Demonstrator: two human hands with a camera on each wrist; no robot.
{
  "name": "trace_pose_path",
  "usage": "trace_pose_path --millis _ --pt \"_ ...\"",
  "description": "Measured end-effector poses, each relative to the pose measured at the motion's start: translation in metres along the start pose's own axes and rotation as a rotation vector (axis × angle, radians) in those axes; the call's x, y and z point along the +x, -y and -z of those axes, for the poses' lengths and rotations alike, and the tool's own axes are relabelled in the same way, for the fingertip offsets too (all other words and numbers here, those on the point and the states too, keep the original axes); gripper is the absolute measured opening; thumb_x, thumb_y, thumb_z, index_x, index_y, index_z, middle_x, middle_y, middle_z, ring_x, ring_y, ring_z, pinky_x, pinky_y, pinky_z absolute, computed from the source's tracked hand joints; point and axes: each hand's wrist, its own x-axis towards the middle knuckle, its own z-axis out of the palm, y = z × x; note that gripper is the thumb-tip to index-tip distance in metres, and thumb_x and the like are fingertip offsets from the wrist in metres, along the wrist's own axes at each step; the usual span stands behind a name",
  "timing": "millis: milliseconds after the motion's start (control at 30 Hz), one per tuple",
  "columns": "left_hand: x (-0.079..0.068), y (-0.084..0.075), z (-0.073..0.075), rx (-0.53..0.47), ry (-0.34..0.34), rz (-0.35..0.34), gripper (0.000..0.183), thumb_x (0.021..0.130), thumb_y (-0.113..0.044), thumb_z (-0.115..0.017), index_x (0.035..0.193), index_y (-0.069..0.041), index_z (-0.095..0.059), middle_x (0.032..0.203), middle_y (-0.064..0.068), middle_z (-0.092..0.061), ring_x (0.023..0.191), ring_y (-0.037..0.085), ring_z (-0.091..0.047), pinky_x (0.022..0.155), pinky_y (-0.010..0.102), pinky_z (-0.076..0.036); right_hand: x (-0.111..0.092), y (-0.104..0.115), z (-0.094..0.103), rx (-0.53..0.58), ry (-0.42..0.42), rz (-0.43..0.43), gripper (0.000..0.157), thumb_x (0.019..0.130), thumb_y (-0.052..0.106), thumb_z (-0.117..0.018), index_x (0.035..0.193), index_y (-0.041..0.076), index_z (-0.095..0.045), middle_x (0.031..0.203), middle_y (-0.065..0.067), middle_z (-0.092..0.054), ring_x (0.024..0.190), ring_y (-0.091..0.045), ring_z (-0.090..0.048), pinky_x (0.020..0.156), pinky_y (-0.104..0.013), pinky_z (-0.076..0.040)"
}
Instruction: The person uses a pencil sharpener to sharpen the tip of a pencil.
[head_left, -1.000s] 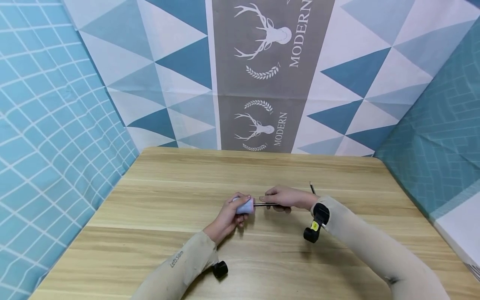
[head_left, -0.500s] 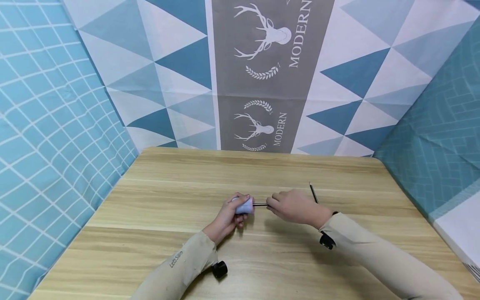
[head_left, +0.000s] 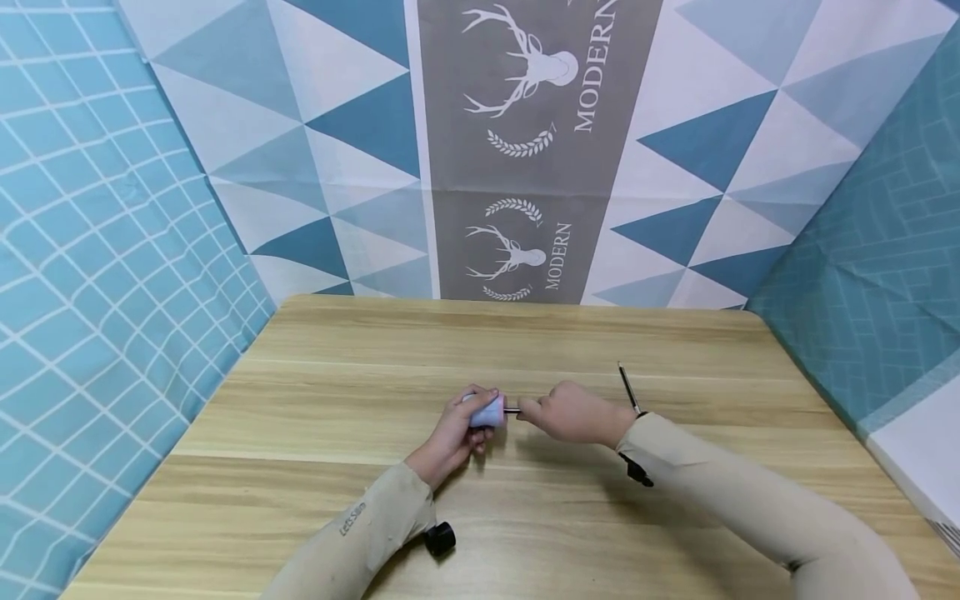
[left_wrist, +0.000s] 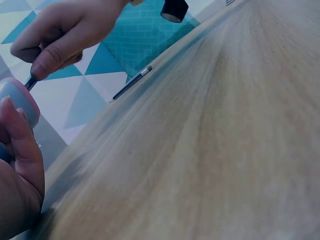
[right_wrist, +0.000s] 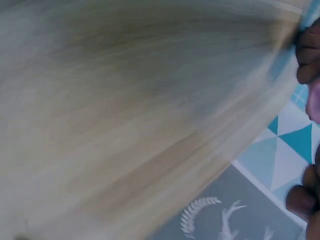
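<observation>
Wooden table [head_left: 360,350]; sharpener [head_left: 490,414], perhaps, in left hand [head_left: 452,427]

I'm in a cloth-screened booth: pale wood-grain table [head_left: 540,525] near, blue white-gridded cloth [head_left: 97,250] left, blue-grey-white triangle-patterned hanging [head_left: 367,150] far, teal brick-patterned cloth [head_left: 877,250] right!

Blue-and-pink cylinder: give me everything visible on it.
The blue-and-pink cylinder looks smooth, perhaps plastic: pale blue body, pink end. In the head view it lies roughly sideways, pink end toward the right hand. The left hand grips the body, covering part of it. A thin dark rod meets the pink end; how deep it goes is hidden.
</observation>
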Motion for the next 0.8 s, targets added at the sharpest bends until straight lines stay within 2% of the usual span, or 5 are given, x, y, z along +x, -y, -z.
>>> trace_pose_path --millis 100,367,467,633,800 --pt "0.0 -0.001 -0.001 -0.004 0.0 0.001 0.016 0.092 -0.027 -0.067 0.081 -0.018 -0.06 0.075 0.007 -0.057 0.047 0.009 -0.05 0.038 0.02 -0.038 0.003 0.0 0.004 0.222 0.056 -0.095 0.024 0.096 0.013 -0.064 0.086 0.01 -0.044 0.052 0.012 -0.032 0.043 -0.001 -0.03 0.039 -0.018 -0.03" --pt "0.0 0.0 0.001 0.029 0.016 0.003 0.015 0.093 -0.028 -0.067 0.083 -0.018 -0.061 0.075 0.007 -0.057 0.047 0.009 -0.049 0.039 0.02 -0.038 0.005 -0.004 0.006 0.709 0.162 -0.315 0.024 0.103 0.014 -0.054 0.082 0.012 -0.042 0.061 0.013 -0.032 0.049 0.002 -0.031 0.046 -0.017 -0.03" --pt "0.0 -0.001 0.001 0.03 0.016 0.003 0.015 0.093 -0.029 -0.066 0.083 -0.018 -0.062 0.075 0.006 -0.057 0.047 0.009 -0.049 0.039 0.02 -0.038 0.008 -0.005 0.011 0.956 0.258 -0.491 0.028 0.105 0.019 -0.051 0.08 0.012 -0.043 0.059 0.01 -0.034 0.046 -0.002 -0.031 0.043 -0.021 -0.03" --pt "0.001 0.0 0.001 0.03 0.013 -0.002 0.014 0.092 -0.027 -0.066 0.083 -0.018 -0.061 0.075 0.006 -0.057 0.048 0.009 -0.049 0.039 0.02 -0.037 0.01 -0.009 0.012 1.494 0.419 -0.8 0.03 0.106 0.023 -0.047 0.08 0.009 -0.043 0.051 0.005 -0.03 0.041 -0.008 -0.024 0.038 -0.023 -0.024" --pt "0.001 0.001 0.001 0.046 0.018 -0.001 0.013 0.092 -0.027 -0.066 0.084 -0.019 -0.06 0.073 0.005 -0.057 0.047 0.009 -0.047 0.04 0.021 -0.036 0.007 -0.013 0.004 1.791 0.498 -0.928 0.028 0.106 0.026 -0.044 0.085 0.008 -0.048 0.045 0.008 -0.026 0.037 -0.004 -0.023 0.036 -0.02 -0.022"
